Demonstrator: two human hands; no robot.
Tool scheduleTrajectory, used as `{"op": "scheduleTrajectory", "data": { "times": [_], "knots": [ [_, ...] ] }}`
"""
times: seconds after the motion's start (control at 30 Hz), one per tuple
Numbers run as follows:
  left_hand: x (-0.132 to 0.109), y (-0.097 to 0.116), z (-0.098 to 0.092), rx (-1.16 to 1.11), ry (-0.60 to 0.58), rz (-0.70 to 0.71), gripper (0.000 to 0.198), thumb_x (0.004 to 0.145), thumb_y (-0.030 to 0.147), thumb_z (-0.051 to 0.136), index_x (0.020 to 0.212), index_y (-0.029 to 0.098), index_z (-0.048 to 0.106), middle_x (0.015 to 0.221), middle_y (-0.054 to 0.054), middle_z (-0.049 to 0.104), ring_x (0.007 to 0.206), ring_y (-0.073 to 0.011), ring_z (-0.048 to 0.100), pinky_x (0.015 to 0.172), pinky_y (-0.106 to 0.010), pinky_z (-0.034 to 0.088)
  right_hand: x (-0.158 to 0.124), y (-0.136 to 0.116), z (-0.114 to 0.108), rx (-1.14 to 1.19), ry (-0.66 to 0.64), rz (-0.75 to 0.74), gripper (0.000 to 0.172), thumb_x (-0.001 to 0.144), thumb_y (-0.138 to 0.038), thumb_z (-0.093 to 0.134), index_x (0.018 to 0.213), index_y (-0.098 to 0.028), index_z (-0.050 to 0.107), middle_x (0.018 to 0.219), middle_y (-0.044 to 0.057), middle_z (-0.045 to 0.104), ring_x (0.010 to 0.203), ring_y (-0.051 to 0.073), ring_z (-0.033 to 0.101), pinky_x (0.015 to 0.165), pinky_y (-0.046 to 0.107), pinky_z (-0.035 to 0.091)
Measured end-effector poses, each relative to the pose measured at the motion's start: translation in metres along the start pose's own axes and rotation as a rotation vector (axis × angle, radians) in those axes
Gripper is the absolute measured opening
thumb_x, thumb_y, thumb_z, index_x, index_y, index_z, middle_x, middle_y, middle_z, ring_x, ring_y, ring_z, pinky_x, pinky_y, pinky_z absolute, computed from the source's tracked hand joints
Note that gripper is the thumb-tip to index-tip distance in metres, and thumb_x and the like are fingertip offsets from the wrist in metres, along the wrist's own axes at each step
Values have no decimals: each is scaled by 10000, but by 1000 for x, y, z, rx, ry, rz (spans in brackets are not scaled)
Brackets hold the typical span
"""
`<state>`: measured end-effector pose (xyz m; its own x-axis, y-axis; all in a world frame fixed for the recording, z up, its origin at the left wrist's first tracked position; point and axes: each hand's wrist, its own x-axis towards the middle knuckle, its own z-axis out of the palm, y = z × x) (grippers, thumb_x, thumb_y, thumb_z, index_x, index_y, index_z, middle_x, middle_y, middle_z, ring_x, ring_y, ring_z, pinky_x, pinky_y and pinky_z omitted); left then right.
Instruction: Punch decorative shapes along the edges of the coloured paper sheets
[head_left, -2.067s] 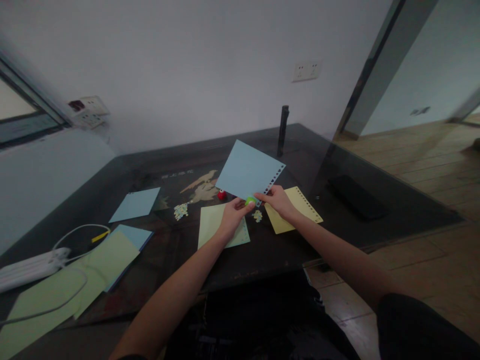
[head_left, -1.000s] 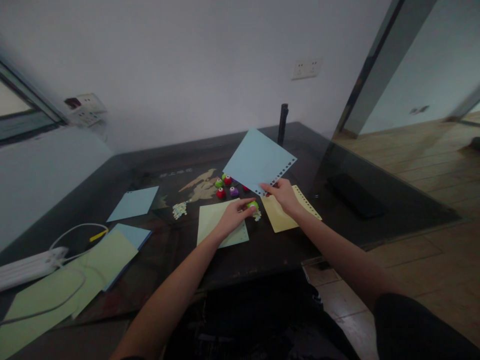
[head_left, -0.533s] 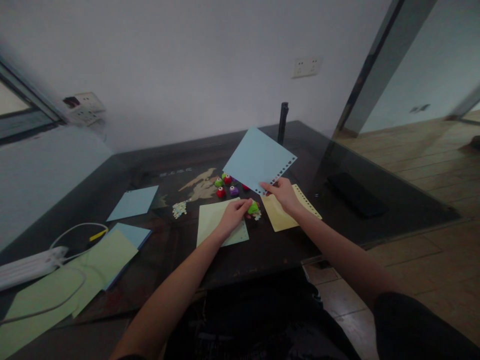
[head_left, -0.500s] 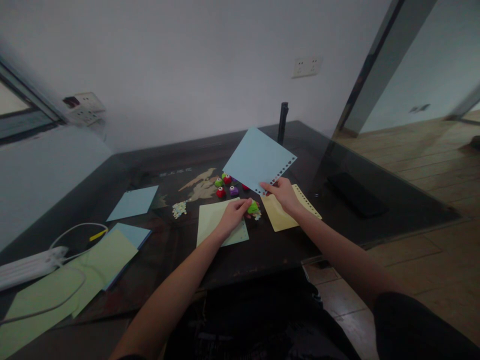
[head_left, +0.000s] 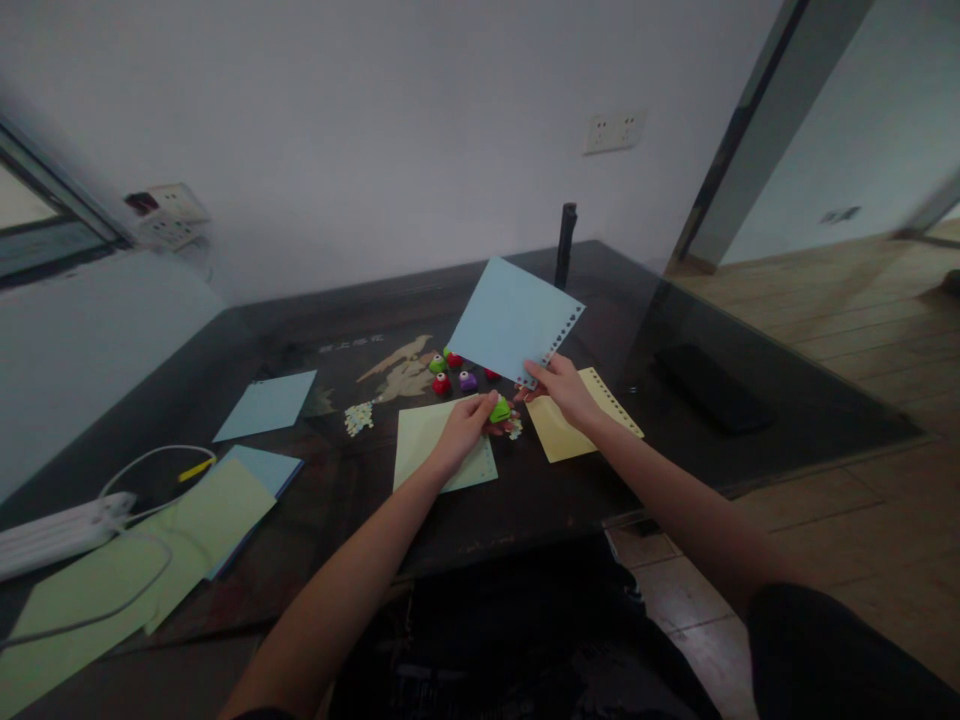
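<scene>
In my left hand [head_left: 466,428] is a small green craft punch [head_left: 500,408], gripped between thumb and fingers. My right hand [head_left: 568,390] pinches a blue sheet of paper [head_left: 510,318] by its lower corner, above the table. A row of small punched holes runs along the sheet's right edge. Beneath my left hand lies a pale green sheet [head_left: 421,437] with holes along one edge. Below my right hand is a yellow sheet [head_left: 562,435], also punched along an edge. Paper bits [head_left: 515,430] lie near the green punch, which is apart from the blue sheet.
Several red, green and purple punches, one of them purple [head_left: 468,381], stand behind my hands. More paper bits [head_left: 358,419] form a pile to the left. Further left are blue and green sheets [head_left: 217,510] and a white power strip [head_left: 67,535]. A black object [head_left: 712,390] lies right.
The blue sheet has shifted slightly left and tilted a little with my right hand. My left hand has turned the green punch and moved it slightly left.
</scene>
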<state>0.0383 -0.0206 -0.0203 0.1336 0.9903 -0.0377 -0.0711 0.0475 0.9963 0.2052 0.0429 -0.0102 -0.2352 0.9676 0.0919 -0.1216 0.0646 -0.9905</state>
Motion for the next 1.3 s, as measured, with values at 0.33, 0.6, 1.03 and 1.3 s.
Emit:
{"op": "scheduleTrajectory", "data": {
  "times": [0.33, 0.6, 1.03, 1.3],
  "knots": [
    [0, 2, 0, -84, -7, -34, 526, 746, 619, 605, 892, 117, 658, 882, -123, 721, 682, -194, 691, 587, -265, 518, -3, -2, 4, 28, -30, 67, 247, 771, -392, 602, 911, -211, 508, 667, 3, 661, 522, 168, 641, 476, 279, 512],
    [0, 2, 0, -73, 4, -18, 533, 767, 619, 581, 906, 109, 655, 831, -112, 716, 690, -204, 690, 602, -283, 531, -2, 3, 6, 30, -66, 88, 157, 803, -302, 582, 901, -197, 521, 637, -3, 664, 487, 155, 623, 473, 272, 515],
    [1, 1, -1, -22, 13, -14, 525, 792, 615, 538, 919, 119, 654, 855, -91, 714, 733, -197, 692, 655, -283, 531, -1, 5, 5, 61, -56, 45, 130, 795, -300, 601, 827, -193, 535, 621, -16, 659, 470, 139, 609, 472, 268, 519],
    [1, 0, -2, 22, 30, -12, 502, 819, 594, 515, 930, 122, 646, 881, -87, 709, 763, -194, 689, 677, -291, 534, -2, 4, 6, 56, -72, 38, 193, 768, -347, 629, 832, -195, 530, 590, -22, 658, 447, 145, 609, 444, 263, 502]
  ]
}}
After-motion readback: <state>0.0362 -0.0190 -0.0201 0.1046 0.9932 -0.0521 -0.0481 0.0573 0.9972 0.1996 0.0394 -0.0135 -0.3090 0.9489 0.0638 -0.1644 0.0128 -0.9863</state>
